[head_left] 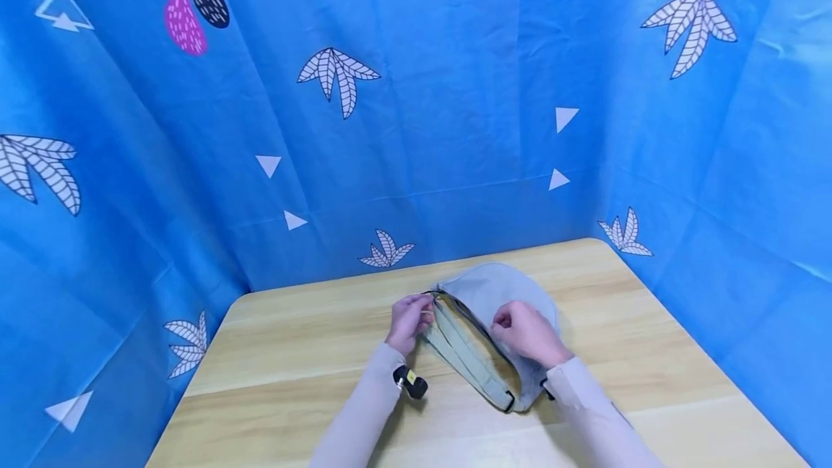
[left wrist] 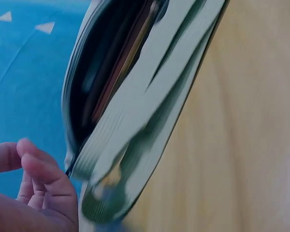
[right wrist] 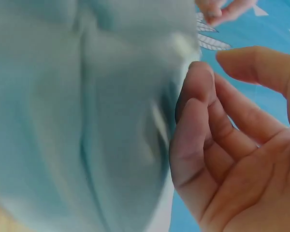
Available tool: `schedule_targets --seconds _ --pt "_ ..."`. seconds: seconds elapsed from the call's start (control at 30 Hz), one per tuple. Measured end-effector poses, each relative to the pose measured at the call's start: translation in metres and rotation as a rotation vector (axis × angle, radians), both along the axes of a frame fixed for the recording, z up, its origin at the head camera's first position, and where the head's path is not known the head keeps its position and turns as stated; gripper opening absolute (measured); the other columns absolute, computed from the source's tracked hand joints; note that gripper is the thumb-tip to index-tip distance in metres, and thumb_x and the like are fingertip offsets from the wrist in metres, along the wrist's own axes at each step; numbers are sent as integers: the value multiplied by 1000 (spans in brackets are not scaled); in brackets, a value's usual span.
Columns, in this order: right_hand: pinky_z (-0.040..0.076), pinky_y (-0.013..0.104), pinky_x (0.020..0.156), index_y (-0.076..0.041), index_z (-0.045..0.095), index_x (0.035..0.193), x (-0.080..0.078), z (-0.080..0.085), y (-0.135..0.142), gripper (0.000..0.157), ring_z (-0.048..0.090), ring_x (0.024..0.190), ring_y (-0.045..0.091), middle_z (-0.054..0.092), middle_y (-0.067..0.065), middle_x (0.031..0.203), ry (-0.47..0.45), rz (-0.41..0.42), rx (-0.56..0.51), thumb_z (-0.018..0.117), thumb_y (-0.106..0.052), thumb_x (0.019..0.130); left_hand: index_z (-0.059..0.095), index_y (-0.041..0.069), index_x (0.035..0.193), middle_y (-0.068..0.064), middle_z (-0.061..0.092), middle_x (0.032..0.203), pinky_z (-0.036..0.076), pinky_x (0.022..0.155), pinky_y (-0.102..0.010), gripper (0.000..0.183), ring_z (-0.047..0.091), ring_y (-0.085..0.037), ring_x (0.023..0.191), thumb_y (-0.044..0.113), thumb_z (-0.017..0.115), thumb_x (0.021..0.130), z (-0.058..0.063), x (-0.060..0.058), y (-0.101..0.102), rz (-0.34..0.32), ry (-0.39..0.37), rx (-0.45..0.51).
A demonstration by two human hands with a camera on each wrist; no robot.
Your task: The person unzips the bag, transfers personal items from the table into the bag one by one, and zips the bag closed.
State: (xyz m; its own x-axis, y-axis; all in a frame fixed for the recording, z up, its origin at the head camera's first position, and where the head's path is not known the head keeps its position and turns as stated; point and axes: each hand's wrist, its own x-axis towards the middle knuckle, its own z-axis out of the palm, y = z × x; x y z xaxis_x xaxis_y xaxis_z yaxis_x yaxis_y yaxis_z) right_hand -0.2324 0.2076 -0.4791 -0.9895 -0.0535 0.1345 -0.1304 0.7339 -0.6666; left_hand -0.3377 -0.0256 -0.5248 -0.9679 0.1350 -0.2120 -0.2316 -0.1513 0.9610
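So it's a small pale grey-green fabric bag [head_left: 494,309], half-moon shaped, lying flat on the wooden table [head_left: 292,352] roughly in the middle, a bit toward the far edge. The rounded side faces away and to the right, and the straight zip edge runs diagonally from the far left corner down toward the near right. The zip looks open along that edge; from the left wrist view you can see a dark inside with something brownish tucked in there. A wide webbing strap [head_left: 458,352] in the same colour lies folded alongside the opening, ending at a black buckle [head_left: 509,401] at the near end.
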Motion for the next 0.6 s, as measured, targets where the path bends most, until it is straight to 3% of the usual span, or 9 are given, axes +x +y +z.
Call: schedule_targets --seconds 0.13,0.27,0.37,0.5,0.6 --pt "54 23 71 -5 79 94 9 11 23 10 63 78 10 76 1 88 6 41 -100 70 -10 93 63 -10 124 6 61 75 39 47 -12 33 51 0 55 9 65 98 0 -15 -12 80 24 -30" --pt "54 25 79 0 75 110 24 13 42 21 65 88 16 74 8 100 21 -59 -154 71 -15 95 62 -11 127 2 62 82 41 54 -15 35 53 -3 61 10 63 99 0 -25 -15 111 35 -77" --pt "54 41 93 4 63 131 37 5 52 43 61 107 29 65 19 121 -1 -165 -173 72 -21 96 63 -7 128 -9 67 98 46 64 -22 35 58 -11 73 14 62 100 0 -29 -12 82 42 -150" --pt "41 68 111 6 34 154 52 -8 61 76 39 137 50 33 34 153 -93 -250 -246 70 -31 98 62 -2 134 -22 63 131 54 94 -39 38 64 -30 109 21 58 104 -2 -36 -8 3 68 -254" --pt "31 71 119 5 15 161 60 -16 65 90 23 147 58 12 38 163 -180 -268 -359 68 -34 99 54 -1 145 -25 54 148 44 117 -53 45 53 -41 135 25 52 108 -3 -44 -4 -83 99 -291"
